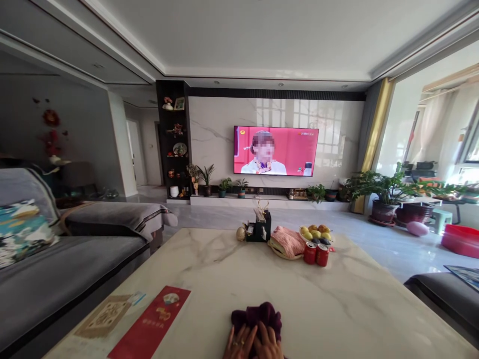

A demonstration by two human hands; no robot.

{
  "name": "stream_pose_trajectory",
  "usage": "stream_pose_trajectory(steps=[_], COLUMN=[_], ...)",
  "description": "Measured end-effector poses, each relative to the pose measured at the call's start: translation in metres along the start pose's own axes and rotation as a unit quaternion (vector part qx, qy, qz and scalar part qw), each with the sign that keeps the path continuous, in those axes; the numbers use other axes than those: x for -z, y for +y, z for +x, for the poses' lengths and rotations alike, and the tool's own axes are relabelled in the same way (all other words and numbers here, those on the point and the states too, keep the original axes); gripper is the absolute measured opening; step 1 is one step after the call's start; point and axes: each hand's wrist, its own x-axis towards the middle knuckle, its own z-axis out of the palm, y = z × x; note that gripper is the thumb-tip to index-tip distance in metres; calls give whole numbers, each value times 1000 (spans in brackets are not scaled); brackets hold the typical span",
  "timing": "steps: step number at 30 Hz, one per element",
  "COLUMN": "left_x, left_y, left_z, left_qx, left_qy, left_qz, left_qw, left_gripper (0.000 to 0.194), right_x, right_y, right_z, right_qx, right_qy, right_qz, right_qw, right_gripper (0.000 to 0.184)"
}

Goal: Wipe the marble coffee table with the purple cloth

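A dark purple cloth [256, 315] lies bunched on the white marble table [232, 269] near its front edge. My left hand [239, 343] and my right hand [268, 343] both rest flat on the near side of the cloth, fingers stretched forward and side by side. A ring shows on my left hand. The wrists are cut off by the bottom of the view.
A red leaflet [151, 323] and a beige paper [105, 316] lie at the table's front left. Farther back stand two red cans [316, 253], a fruit plate [316, 233], a pink cloth [288, 241] and a black holder [260, 228]. A grey sofa [56, 269] runs along the left.
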Motion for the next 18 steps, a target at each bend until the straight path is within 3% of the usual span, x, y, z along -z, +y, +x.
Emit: stream_pose_trajectory(steps=[2,5,11,14,18], left_x=[12,37,74,79,76], left_y=[-3,1,15,19,16], left_z=[15,41,85,85,62], left_qx=[-14,22,120,139,128], left_qy=[11,21,4,6,-19], left_qz=[12,17,18,19,17], left_qw=[1000,999,993,990,991], left_gripper=[67,62,65,67,69], right_x=[20,43,57,58,50], right_y=[0,5,12,12,15], right_z=[19,51,114,121,101], right_qx=[7,25,34,35,33], right_qy=[-45,-45,-21,2,10], right_qz=[3,31,55,73,65], right_qw=[999,998,998,997,997], right_gripper=[81,78,72,70,76])
